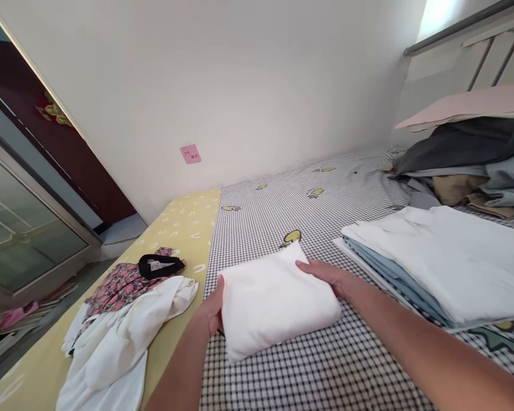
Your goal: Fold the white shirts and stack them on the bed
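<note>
A folded white cloth (274,299) lies on the black-and-white checked sheet (308,365) of the bed, near its front. My left hand (212,311) grips the cloth's left edge, fingers tucked under it. My right hand (329,277) rests on its right edge with the fingers wrapped over the fold. Both forearms reach in from the bottom of the view.
A stack of folded white and light blue cloths (445,265) lies to the right. Unfolded dark and tan garments (466,162) pile at the back right. A floral garment (122,282) and a crumpled white one (120,337) lie on the yellow sheet (184,220) at left.
</note>
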